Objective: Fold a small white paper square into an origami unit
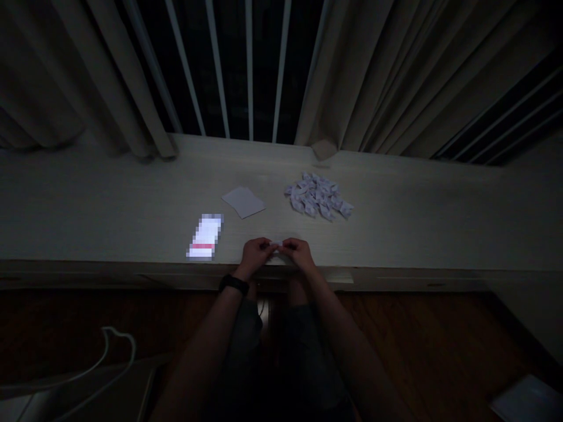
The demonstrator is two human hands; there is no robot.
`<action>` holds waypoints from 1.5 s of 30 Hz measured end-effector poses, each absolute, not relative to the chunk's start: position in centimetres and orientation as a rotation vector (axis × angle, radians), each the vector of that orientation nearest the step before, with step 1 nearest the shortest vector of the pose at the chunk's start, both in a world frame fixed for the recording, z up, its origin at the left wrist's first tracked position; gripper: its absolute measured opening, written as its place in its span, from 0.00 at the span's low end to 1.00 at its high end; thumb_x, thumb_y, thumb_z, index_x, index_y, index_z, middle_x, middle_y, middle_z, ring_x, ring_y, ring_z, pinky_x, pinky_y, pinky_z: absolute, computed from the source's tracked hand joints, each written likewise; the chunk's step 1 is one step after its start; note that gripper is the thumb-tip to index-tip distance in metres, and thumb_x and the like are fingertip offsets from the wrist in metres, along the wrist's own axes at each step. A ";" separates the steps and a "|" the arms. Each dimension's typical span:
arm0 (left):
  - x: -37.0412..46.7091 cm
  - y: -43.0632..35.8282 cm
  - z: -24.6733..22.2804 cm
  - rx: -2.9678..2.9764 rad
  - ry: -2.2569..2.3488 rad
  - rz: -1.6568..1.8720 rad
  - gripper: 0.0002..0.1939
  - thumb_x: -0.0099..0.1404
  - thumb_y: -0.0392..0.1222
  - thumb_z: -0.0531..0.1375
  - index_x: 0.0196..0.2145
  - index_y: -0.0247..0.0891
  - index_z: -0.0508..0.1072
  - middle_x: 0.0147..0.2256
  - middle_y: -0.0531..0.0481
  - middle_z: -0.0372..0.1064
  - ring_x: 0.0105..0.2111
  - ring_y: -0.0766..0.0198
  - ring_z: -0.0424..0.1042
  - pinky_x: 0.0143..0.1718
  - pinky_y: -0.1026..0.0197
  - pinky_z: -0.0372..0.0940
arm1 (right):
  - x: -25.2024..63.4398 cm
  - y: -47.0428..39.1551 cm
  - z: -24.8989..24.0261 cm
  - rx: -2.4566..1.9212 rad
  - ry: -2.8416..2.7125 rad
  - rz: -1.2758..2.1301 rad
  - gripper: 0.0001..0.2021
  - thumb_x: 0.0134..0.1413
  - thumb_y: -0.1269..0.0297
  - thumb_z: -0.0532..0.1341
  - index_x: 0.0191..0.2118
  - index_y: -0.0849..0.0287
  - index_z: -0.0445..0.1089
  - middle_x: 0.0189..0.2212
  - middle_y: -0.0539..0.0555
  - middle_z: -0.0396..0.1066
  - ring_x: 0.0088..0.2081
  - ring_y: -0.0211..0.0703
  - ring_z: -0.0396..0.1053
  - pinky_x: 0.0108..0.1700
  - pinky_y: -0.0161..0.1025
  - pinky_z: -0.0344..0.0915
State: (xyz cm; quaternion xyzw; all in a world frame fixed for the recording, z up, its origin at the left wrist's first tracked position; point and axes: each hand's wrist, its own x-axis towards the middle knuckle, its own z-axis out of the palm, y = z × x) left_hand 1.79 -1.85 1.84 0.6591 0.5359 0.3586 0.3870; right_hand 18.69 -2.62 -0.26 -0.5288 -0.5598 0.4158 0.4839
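Between my two hands, at the front edge of the pale ledge (396, 234), is a small white piece of paper (276, 243). My left hand (255, 255), with a black band on its wrist, pinches the paper's left end. The fingers of my right hand (298, 252) are closed on its right end. Beyond them and to the right lies a pile of small folded white papers (317, 196). Flat white sheets (243, 202) rest on the ledge behind my left hand.
A lit phone (206, 236), blurred into blocks, lies left of my hands. Curtains (365, 70) and a barred dark window (237, 70) stand behind the ledge. A white cable (132, 346) hangs at the lower left. A pale flat object (528, 400) lies at the lower right.
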 end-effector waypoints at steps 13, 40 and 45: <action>2.1 -1.8 0.8 1.756 1.376 1.144 0.12 0.62 0.44 0.59 0.42 0.42 0.77 0.40 0.48 0.74 0.39 0.64 0.73 0.40 0.63 0.68 | 18.0 -2.9 -0.1 -1.279 -1.086 1.086 0.21 0.41 0.48 0.65 0.36 0.61 0.75 0.26 0.54 0.75 0.26 0.44 0.73 0.30 0.38 0.70; 2.8 -3.1 0.3 2.383 1.391 1.156 0.11 0.64 0.41 0.57 0.43 0.36 0.72 0.40 0.44 0.73 0.41 0.60 0.71 0.44 0.58 0.66 | 17.0 -4.3 -0.8 -1.341 -1.398 0.585 0.12 0.53 0.59 0.59 0.40 0.55 0.76 0.38 0.53 0.77 0.40 0.45 0.74 0.46 0.42 0.69; 2.7 -3.0 0.8 2.491 1.381 1.035 0.12 0.65 0.39 0.55 0.45 0.37 0.71 0.40 0.44 0.72 0.40 0.61 0.71 0.43 0.59 0.67 | 16.8 -4.6 -0.6 -1.360 -1.524 0.446 0.12 0.55 0.61 0.57 0.43 0.54 0.75 0.40 0.53 0.76 0.41 0.45 0.73 0.47 0.41 0.68</action>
